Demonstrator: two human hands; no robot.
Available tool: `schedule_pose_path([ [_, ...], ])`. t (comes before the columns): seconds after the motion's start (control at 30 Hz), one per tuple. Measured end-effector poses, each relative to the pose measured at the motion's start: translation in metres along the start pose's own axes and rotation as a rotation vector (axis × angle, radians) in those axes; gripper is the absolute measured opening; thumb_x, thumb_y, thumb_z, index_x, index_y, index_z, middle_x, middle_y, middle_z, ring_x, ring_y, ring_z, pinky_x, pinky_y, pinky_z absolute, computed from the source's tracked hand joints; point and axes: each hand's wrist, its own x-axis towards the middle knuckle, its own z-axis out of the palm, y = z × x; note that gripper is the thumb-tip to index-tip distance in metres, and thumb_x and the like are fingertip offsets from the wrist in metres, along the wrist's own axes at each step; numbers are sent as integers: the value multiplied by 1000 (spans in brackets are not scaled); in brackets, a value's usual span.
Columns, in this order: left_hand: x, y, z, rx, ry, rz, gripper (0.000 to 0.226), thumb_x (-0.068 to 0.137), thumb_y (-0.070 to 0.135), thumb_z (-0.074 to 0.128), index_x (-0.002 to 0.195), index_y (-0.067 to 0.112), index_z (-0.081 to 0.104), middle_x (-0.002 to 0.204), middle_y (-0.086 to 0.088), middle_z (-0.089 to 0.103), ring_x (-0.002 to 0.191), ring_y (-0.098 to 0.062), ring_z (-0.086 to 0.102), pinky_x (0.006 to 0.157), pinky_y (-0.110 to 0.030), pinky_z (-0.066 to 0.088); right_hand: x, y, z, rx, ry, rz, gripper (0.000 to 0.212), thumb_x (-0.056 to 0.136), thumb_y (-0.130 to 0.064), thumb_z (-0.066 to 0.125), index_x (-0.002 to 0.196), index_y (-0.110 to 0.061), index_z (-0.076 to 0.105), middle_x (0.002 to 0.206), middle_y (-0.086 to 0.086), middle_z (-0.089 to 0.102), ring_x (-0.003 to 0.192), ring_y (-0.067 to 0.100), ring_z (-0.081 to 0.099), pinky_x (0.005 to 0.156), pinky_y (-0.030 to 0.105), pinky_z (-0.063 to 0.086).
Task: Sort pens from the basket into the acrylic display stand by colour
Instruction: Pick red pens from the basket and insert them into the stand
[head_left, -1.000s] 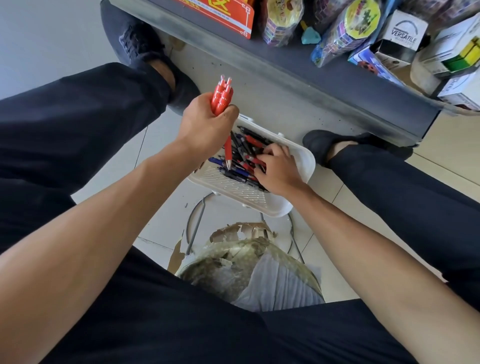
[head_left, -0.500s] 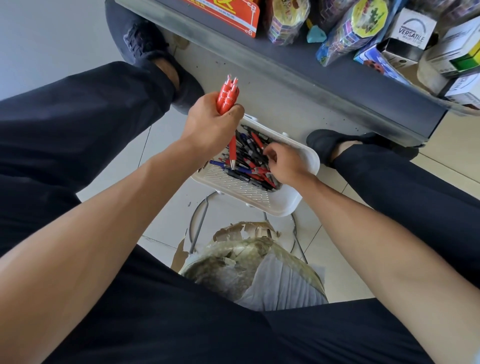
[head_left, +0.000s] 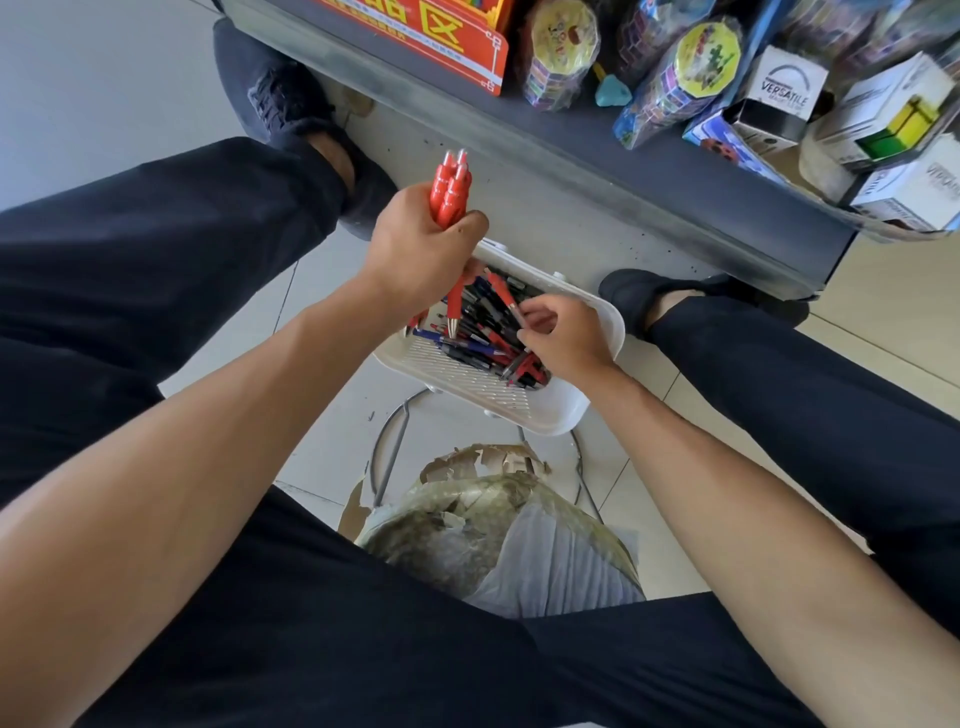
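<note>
Head view: the left hand (head_left: 415, 254) is closed in a fist around a bundle of red pens (head_left: 451, 193), their clicker ends sticking up above the knuckles and silver tips pointing down over the far-left corner of the white basket (head_left: 550, 415). The right hand (head_left: 563, 340) reaches into the basket at its right edge, thumb and fingertips pinching a red pen (head_left: 503, 297) that slants up out of the pile. The remaining pens (head_left: 475, 345), a mix of red, blue and black, lie heaped in the far half of the basket; its near half shows bare slotted floor. The basket sits between the person's knees above the tiled floor (head_left: 332, 447). Beyond it, a grey shelf (head_left: 597, 156) carries a red box (head_left: 441, 41) and wrapped toys (head_left: 558, 49).
</note>
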Motion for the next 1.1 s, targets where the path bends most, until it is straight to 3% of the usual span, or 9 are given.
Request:
schedule_pose_path([
  [0.13,0,-5,2,-23,1,-13,17,96,12,57,86,17,44,81,-9,62,55,-9,68,60,-27,61,-15,-22,-12,296,21,3,29,81,-6,80,97,-30,74,89,-13,75,84,5,70,81,21,55],
  [0.27,1,-12,5,-7,6,34,13,93,20,63,89,18,51,79,-6,57,68,-19,61,75,-46,61,-33,-50,-21,565,9,-6,33,80,-1,83,94,-29,75,85,-10,76,85,14,72,87,38,60],
  [0.37,0,-10,7,-79,0,52,20,89,36,72,85,20,61,70,2,59,61,-15,56,67,-40,56,-42,-74,-26,620,-15,-54,35,78,3,83,97,-24,73,83,-7,76,80,13,73,81,29,59],
  [0.47,-2,-8,8,-45,4,98,30,86,43,75,73,22,58,63,6,55,55,-8,51,59,-26,49,-48,-93,-29,656,-29,-59,46,74,4,85,107,-21,68,84,1,77,84,14,75,81,25,58],
  [0.63,-3,-9,5,40,17,109,43,80,38,81,61,21,47,56,6,45,44,-4,40,44,-15,35,-55,-106,-27,613,-53,-36,62,69,-12,93,120,-21,59,92,7,79,94,22,76,99,44,56],
  [0.87,-6,-7,3,51,41,171,26,82,25,69,68,16,49,61,-2,53,56,-20,55,61,-38,52,-59,-115,-36,555,-118,-90,39,88,-6,76,123,-17,61,99,5,78,95,14,74,82,23,56],
  [0.97,-10,-5,-1,4,20,198,23,86,26,65,83,6,54,75,-16,67,63,-28,72,67,-46,62,-60,-112,-41,474,-62,-80,38,93,-15,64,130,-23,58,104,-1,78,102,13,71,90,30,56],
  [1.03,-13,-2,-1,-2,22,220,24,93,27,64,94,4,55,83,-16,70,62,-23,74,64,-42,63,-61,-108,-45,359,-23,-91,46,90,-23,62,135,-29,55,114,-6,75,110,9,67,102,36,52],
  [1.1,-17,0,-1,-25,27,227,20,98,25,63,98,6,55,86,-13,70,58,-16,73,55,-28,60,-66,-107,-52,271,3,-89,52,92,-22,62,143,-30,52,124,-10,69,116,3,62,107,33,48],
])
